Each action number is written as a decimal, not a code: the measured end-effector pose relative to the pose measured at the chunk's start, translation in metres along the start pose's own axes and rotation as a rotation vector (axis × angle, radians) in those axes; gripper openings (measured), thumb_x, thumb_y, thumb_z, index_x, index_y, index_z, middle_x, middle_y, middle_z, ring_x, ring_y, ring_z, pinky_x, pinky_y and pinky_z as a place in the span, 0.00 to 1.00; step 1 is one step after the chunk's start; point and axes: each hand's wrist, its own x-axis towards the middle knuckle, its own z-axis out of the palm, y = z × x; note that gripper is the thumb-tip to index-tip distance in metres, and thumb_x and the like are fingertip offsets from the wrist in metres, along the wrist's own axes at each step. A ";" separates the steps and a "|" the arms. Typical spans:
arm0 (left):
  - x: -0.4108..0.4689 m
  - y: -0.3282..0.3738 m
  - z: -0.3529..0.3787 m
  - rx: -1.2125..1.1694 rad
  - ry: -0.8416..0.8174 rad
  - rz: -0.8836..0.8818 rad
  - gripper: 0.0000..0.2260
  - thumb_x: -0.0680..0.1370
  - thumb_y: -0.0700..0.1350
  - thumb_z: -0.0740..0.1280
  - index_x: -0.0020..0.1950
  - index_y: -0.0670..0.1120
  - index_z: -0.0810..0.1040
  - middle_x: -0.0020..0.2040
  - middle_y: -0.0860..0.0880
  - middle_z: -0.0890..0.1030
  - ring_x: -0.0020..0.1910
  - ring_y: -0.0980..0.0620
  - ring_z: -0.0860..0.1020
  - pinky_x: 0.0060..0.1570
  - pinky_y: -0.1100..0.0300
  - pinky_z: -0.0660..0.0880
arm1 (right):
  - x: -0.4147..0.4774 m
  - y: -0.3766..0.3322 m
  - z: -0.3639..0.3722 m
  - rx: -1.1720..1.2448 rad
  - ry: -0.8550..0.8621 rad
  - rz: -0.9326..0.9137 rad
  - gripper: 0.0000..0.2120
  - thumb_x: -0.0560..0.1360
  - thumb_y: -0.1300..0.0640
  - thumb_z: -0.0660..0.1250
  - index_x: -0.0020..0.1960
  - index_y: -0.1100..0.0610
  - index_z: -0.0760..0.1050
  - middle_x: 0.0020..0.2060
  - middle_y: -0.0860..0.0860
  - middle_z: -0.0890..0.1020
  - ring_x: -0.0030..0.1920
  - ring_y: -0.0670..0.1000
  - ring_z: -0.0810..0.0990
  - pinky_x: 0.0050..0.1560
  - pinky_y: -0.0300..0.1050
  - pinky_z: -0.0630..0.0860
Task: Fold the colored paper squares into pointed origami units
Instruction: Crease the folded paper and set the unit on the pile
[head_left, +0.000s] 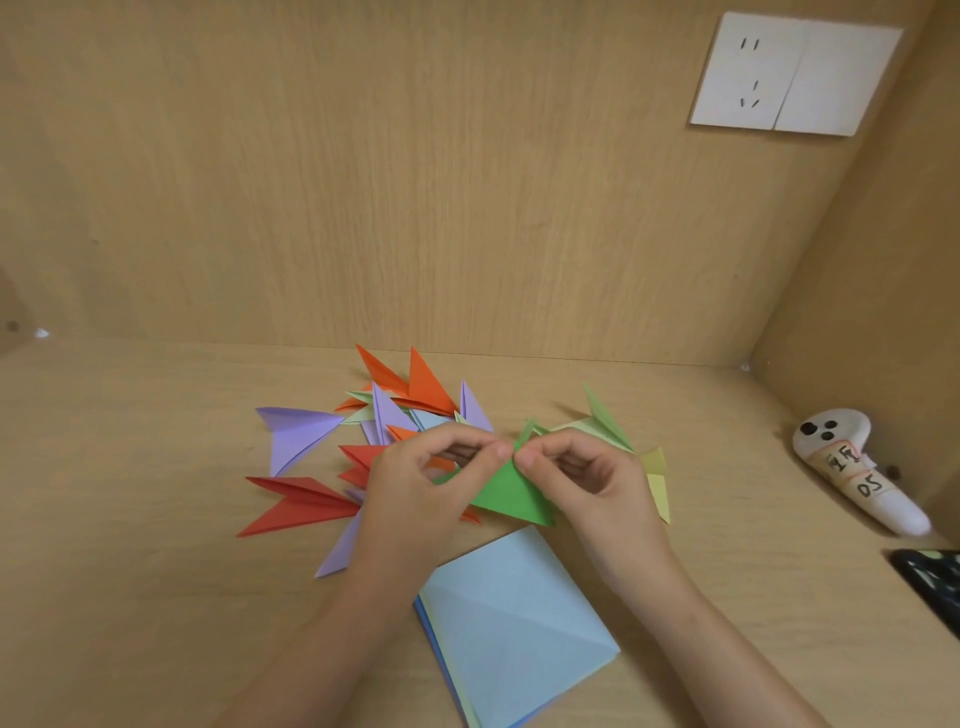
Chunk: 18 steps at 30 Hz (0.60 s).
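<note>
Head view, left hand (415, 478) and right hand (587, 478) pinching green paper (511, 493)

left hand (415, 488), right hand (592, 488): pinch green paper (511, 493) | blue squares (519, 623): stacked nearer | folded units (301, 501): behind

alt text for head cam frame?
A left hand and a right hand pinch a half-folded green paper over a wooden desk. Finished pointed units in red, orange, purple and green lie behind it; a stack of paper squares, light blue on top, lies nearer the camera.
</note>
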 end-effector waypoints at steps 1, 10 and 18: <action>0.000 0.000 0.000 0.005 0.008 -0.001 0.05 0.72 0.38 0.73 0.38 0.47 0.83 0.36 0.53 0.84 0.38 0.59 0.79 0.41 0.69 0.74 | 0.000 -0.001 0.000 0.039 -0.009 0.019 0.03 0.69 0.56 0.74 0.38 0.53 0.82 0.35 0.49 0.83 0.37 0.46 0.78 0.42 0.38 0.73; 0.005 -0.006 -0.005 0.013 0.235 -0.029 0.08 0.72 0.41 0.73 0.35 0.52 0.82 0.33 0.56 0.82 0.34 0.61 0.77 0.35 0.69 0.72 | 0.001 -0.001 -0.003 -0.029 -0.055 0.099 0.06 0.71 0.62 0.72 0.36 0.55 0.82 0.34 0.53 0.84 0.37 0.49 0.80 0.44 0.40 0.76; 0.014 -0.020 -0.015 0.264 0.249 0.025 0.09 0.75 0.46 0.69 0.38 0.58 0.76 0.36 0.61 0.79 0.40 0.59 0.77 0.43 0.49 0.78 | -0.002 0.000 -0.009 -0.355 -0.131 0.084 0.07 0.75 0.58 0.69 0.39 0.55 0.79 0.33 0.49 0.83 0.33 0.42 0.76 0.39 0.35 0.72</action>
